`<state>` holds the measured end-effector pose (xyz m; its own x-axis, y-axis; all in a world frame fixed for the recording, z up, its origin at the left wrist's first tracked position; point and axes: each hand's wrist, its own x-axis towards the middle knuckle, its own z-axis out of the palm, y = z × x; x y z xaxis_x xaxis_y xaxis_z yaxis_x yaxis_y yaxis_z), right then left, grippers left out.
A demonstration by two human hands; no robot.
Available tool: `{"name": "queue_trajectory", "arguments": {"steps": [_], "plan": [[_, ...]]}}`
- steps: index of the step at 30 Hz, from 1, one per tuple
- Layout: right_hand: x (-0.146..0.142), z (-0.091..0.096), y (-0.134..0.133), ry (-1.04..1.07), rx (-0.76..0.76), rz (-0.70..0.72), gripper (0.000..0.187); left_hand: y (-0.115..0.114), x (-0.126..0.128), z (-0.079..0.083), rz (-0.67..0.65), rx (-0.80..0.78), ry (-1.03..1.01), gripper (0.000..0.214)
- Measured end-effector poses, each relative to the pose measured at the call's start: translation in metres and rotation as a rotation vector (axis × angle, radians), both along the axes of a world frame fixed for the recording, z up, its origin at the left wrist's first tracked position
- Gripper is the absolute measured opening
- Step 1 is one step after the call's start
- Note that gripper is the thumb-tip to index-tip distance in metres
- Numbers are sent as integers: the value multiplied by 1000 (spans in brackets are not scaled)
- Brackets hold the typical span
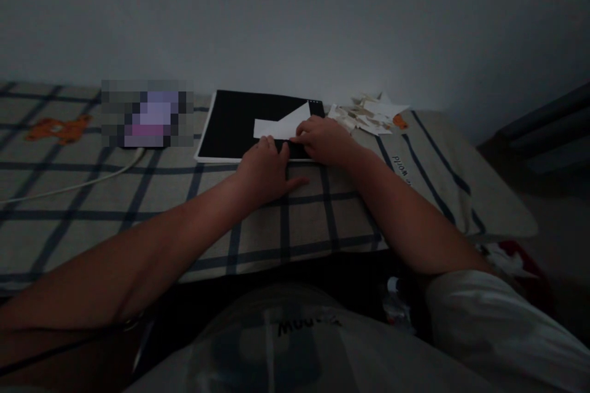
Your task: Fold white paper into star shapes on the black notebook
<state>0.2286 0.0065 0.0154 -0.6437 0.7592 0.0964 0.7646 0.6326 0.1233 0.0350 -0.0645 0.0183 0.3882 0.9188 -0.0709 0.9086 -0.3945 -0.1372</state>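
Observation:
A bent piece of white paper (281,127), its right part slanting up to a point, lies on a black-covered pad (230,120). At its lower left edge, my left hand (265,169) rests with the fingertips on the paper and the thumb stretched out to the right. The fingers of my right hand (329,140) are bent together at the paper's lower right edge, pressing on it against the pad. My right palm hides the pad's right front corner.
A heap of white paper scraps (369,113) lies right of the pad. To the left is a phone with a lit, blurred screen (152,113) and a white cable (106,177). The checked tablecloth (184,193) meets a plain wall (295,18) behind. A clear bottle (395,301) stands below the table edge.

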Motion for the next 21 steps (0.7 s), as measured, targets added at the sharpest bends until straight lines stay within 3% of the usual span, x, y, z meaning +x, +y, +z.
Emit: {"name": "queue_trajectory", "arguments": {"steps": [15,21], "plan": [[-1,-7,5,83,-45,-11,44,-5,1,8,137,29,54,98],[4,-14,9,61,-11,49,48,-6,1,2,139,119,14,80]]}}
